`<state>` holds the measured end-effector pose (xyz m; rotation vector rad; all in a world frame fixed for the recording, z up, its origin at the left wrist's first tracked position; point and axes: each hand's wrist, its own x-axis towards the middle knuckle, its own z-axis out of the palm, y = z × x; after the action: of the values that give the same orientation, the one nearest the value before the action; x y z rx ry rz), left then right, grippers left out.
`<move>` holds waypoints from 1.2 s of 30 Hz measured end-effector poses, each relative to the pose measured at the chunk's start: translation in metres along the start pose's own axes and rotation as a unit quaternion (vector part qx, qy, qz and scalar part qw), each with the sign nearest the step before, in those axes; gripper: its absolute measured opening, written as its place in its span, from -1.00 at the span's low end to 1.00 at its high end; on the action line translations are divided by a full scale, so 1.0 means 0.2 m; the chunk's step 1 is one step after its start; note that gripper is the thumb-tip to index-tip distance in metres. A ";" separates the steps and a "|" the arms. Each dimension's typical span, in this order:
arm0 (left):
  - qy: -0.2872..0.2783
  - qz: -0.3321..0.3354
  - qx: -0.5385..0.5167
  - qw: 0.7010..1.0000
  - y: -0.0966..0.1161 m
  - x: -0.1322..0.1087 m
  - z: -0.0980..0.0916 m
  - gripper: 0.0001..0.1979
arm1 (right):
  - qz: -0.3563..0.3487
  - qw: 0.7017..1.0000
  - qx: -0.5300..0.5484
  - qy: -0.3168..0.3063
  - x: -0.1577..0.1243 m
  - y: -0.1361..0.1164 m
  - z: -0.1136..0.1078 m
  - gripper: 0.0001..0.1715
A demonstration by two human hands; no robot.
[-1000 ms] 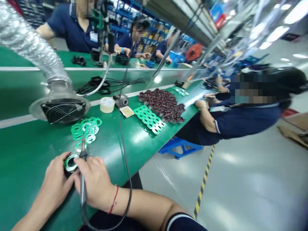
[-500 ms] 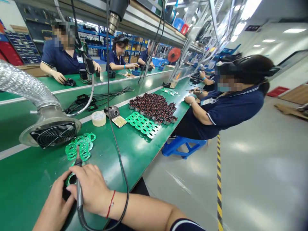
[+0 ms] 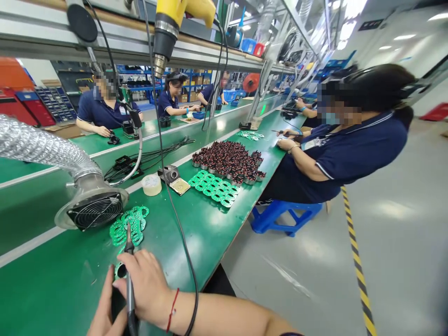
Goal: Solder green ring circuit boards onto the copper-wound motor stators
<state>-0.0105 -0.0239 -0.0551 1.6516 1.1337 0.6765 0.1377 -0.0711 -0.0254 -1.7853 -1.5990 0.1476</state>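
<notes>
As right-hand fingers [image 3: 136, 263] grip it, the soldering iron [image 3: 130, 288] stretches tip-forward.

You are having two hands in view, the left hand [image 3: 107, 310] and the right hand [image 3: 149, 284], and you are holding one soldering iron [image 3: 129, 284] and one dark part [image 3: 117, 303]. You are facing one tape roll [image 3: 151, 185], one fan [image 3: 97, 213] and one yellow heat gun [image 3: 166, 35]. Green rings [image 3: 135, 217] and coil parts [image 3: 227, 161] are lying too crowded for exact count. Three people [image 3: 105, 112] are working opposite.

Green table [image 3: 210, 228] held loose green rings [image 3: 136, 218], tape roll [image 3: 151, 186], sheet of joined green rings [image 3: 214, 189], big heap of small parts [image 3: 229, 161].
</notes>
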 end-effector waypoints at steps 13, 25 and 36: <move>0.012 -0.009 -0.025 1.000 0.17 0.02 0.01 -0.28 | -0.022 0.997 0.068 -0.012 -0.01 0.06 -0.10 -0.54; -0.157 0.194 0.276 0.928 0.31 0.05 -0.05 -0.36 | -0.069 0.996 -0.046 -0.036 0.62 0.62 -0.29 -0.49; 0.231 0.011 0.380 0.895 0.37 0.70 -0.56 -0.53 | -0.088 0.992 0.087 0.018 0.60 0.70 -0.39 -0.42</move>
<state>-0.0203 0.1435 0.0425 2.2166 1.8962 0.7066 0.3201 0.0075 -0.0044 -1.4994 -1.6567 0.1665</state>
